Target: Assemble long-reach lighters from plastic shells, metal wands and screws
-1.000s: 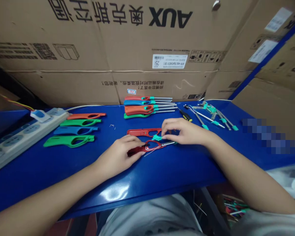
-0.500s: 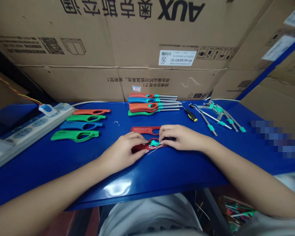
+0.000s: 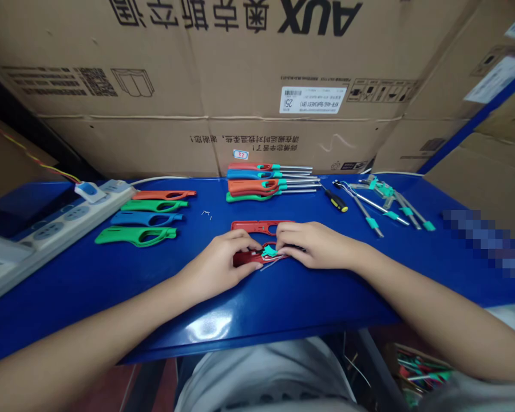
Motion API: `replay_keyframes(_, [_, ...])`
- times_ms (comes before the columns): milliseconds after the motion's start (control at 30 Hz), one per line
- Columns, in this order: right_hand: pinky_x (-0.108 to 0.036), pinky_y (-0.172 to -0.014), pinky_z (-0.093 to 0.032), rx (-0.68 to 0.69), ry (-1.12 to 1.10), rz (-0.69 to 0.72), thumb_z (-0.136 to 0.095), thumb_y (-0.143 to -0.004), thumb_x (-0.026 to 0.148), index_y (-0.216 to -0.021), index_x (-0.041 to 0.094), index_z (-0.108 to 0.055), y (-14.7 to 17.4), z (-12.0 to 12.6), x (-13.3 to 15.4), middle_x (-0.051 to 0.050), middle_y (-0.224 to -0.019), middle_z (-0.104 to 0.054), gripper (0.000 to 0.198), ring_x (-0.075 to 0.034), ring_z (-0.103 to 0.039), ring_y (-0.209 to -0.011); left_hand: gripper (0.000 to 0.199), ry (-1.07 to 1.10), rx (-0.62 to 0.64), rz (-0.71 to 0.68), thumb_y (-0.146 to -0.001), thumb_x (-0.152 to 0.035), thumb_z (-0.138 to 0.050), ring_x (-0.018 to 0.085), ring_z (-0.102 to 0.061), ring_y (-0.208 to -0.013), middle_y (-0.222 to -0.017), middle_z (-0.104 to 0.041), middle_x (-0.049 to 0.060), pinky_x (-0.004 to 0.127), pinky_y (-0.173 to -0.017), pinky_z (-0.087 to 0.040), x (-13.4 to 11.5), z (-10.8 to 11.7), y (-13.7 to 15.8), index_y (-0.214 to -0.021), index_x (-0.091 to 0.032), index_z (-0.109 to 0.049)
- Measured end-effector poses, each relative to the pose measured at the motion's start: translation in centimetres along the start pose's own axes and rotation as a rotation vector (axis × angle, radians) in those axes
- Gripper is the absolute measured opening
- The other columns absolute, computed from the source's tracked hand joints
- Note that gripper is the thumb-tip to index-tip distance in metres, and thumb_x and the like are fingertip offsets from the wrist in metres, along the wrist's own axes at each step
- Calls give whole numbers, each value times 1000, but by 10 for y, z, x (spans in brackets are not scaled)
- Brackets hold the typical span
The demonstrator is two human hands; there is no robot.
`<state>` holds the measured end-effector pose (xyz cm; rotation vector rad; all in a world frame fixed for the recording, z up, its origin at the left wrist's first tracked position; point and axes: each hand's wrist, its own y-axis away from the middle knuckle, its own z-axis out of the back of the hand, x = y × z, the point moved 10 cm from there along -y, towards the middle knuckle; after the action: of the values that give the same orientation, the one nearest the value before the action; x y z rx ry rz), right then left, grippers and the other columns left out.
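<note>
Near the middle of the blue table, a red lighter casing half (image 3: 245, 257) lies with its hollow side up. My left hand (image 3: 225, 257) grips its left end between thumb and fingers. Inside the casing sits a teal trigger piece (image 3: 269, 250), with thin white wires running along it. My right hand (image 3: 311, 245) is closed at the casing's right end, its fingertips pinched beside the teal piece; what they pinch is hidden. Just behind lies a second red casing half (image 3: 253, 227), its right end partly covered by my right hand.
Several coloured casing halves (image 3: 137, 236) lie at left beside a white power strip (image 3: 75, 213). Lighters with metal tubes (image 3: 253, 187) are stacked at the back, beside a screwdriver (image 3: 336, 200). Loose tubes with teal parts (image 3: 401, 210) lie at right. Small screws (image 3: 206, 214) lie left of centre.
The whole view has shifted slightly. My right fingertips have moved a little closer to the teal piece; my left hand keeps its hold on the casing.
</note>
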<state>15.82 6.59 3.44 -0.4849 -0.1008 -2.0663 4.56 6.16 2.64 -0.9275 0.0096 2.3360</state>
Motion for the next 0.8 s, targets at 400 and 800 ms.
replay_keyframes(400, [-26, -63, -36, 35, 199, 70, -44, -101, 22, -93, 19, -62, 1, -11, 10, -3, -92, -63, 20, -14, -54, -72, 18, 28, 9, 48, -84, -21, -74, 17, -65, -85, -94, -68, 3, 32, -81, -53, -1, 0, 0, -102, -19, -72])
replay_keyframes(800, [-27, -64, -43, -25, 195, -46, -54, -98, 39, -120, 22, -59, 0, 3, 3, -7, -117, -64, 28, -18, -64, -86, 30, 32, 5, 12, -88, -22, -70, 23, -67, -102, -114, -69, 8, 39, -93, -54, -7, -4, 3, -117, -19, -62])
